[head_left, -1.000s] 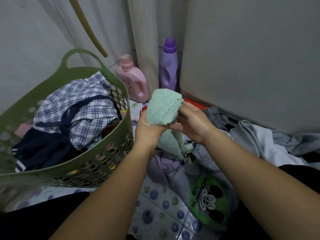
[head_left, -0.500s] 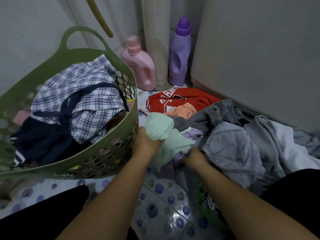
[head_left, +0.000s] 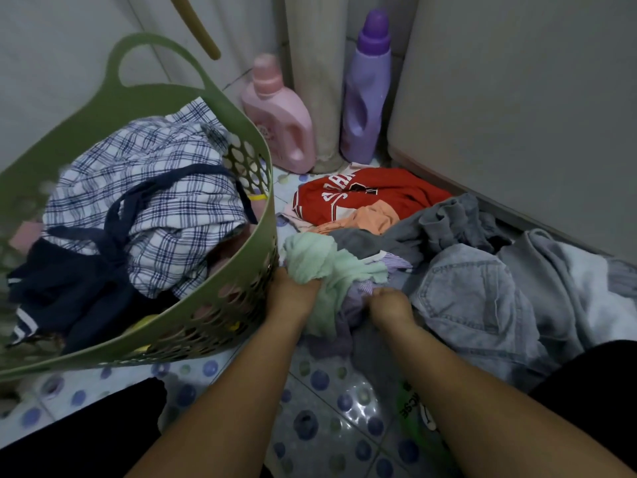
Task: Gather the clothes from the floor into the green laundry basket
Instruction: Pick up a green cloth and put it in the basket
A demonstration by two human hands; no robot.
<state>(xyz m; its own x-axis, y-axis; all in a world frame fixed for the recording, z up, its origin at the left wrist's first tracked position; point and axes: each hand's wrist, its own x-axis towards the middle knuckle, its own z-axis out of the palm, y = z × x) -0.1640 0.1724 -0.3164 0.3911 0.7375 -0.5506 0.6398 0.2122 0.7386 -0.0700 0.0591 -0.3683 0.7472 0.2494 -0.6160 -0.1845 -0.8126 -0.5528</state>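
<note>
The green laundry basket (head_left: 220,108) stands at the left, holding a plaid shirt (head_left: 151,188) and dark navy clothes (head_left: 69,288). Right beside its wall my left hand (head_left: 293,294) grips a mint green cloth (head_left: 320,260) low over the floor. My right hand (head_left: 389,301) digs into a purple garment (head_left: 355,298) under that cloth, fingers curled into the fabric. More clothes lie on the floor: a red shirt (head_left: 389,194), an orange piece (head_left: 372,215), a grey garment (head_left: 448,222) and pale denim (head_left: 482,298).
A pink detergent bottle (head_left: 279,115) and a purple bottle (head_left: 365,94) stand by the back wall beside a pale curtain (head_left: 317,63). A white appliance side (head_left: 517,98) closes off the right. The tiled floor (head_left: 310,408) has dotted blue patterns. My dark-clad knees frame the bottom corners.
Both hands came down from chest height with the mint cloth to the floor pile. The right hand left the cloth and went into the purple garment. The view tilted downward.
</note>
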